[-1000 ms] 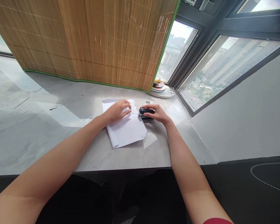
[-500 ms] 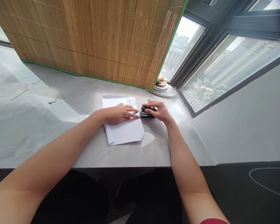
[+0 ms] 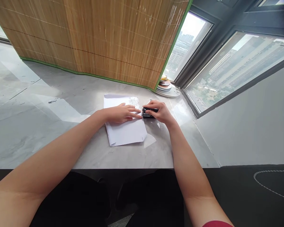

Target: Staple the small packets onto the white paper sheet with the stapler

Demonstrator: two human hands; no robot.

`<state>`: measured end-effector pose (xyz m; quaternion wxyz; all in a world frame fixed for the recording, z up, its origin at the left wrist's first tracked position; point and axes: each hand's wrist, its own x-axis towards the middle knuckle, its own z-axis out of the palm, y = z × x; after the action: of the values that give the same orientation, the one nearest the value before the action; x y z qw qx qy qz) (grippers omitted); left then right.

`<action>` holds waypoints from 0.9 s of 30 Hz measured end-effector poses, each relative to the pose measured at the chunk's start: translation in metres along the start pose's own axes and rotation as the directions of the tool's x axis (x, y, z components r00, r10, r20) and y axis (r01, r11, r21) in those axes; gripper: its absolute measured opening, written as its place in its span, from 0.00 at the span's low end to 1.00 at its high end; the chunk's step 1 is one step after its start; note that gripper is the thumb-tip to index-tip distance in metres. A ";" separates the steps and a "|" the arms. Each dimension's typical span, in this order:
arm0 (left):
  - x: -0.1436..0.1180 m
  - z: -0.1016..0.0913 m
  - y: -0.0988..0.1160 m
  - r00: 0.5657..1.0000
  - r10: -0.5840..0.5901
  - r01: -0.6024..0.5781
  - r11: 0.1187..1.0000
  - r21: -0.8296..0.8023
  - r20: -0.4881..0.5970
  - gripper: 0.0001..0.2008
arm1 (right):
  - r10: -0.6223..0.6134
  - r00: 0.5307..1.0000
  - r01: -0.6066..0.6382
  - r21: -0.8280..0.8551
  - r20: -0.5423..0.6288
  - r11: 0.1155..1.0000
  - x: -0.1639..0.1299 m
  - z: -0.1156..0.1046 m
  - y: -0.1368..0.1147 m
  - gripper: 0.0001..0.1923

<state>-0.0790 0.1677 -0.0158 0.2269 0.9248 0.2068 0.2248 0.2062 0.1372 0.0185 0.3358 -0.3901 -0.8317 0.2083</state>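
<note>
White folded paper (image 3: 126, 134) lies flat on the marbled ledge, with a block of dark print near its upper right corner. My left hand (image 3: 123, 113) rests palm down across it, fingers stretched toward the right edge. At that edge sits a black stapler (image 3: 148, 116), its front end meeting the paper close to my left fingertips. My right hand (image 3: 162, 113) grips the stapler from the right, fingers over its top and thumb on the near side. Whether the paper is between the stapler's jaws is too small to tell.
A bamboo blind (image 3: 97, 41) with green edging hangs down behind the paper. Stacked plates (image 3: 168, 90) stand in the corner by the windows. A pale fan-shaped piece (image 3: 150, 141) lies beside the paper. Dark scraps (image 3: 52, 101) are on the ledge at left.
My right fingers have shifted slightly left along the top of the stapler, toward the paper. The left hand and the paper stay in place. The view has tilted very slightly.
</note>
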 end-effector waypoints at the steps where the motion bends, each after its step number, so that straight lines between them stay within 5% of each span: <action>1: 0.000 0.000 0.000 1.000 0.006 -0.006 1.000 -0.001 -0.013 0.13 | 0.000 1.000 0.000 -0.003 0.002 1.000 0.000 0.000 0.000 0.12; 12: 0.002 -0.005 0.010 0.991 -0.022 0.017 0.999 0.038 0.131 0.18 | 0.004 1.000 -0.004 -0.002 0.003 1.000 0.000 0.002 0.000 0.11; 19: 0.000 -0.004 0.007 0.998 0.013 -0.014 1.000 0.006 0.065 0.15 | 0.011 1.000 -0.011 -0.023 -0.001 1.000 0.001 0.003 0.000 0.11; 27: -0.001 -0.006 0.005 0.964 0.001 -0.059 0.976 0.209 0.265 0.22 | 0.022 1.000 -0.021 -0.102 0.008 0.995 0.000 0.008 -0.002 0.11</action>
<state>-0.0814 0.1650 -0.0084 0.1475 0.9686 0.1837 0.0797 0.1989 0.1351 0.0141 0.3094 -0.4144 -0.8386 0.1712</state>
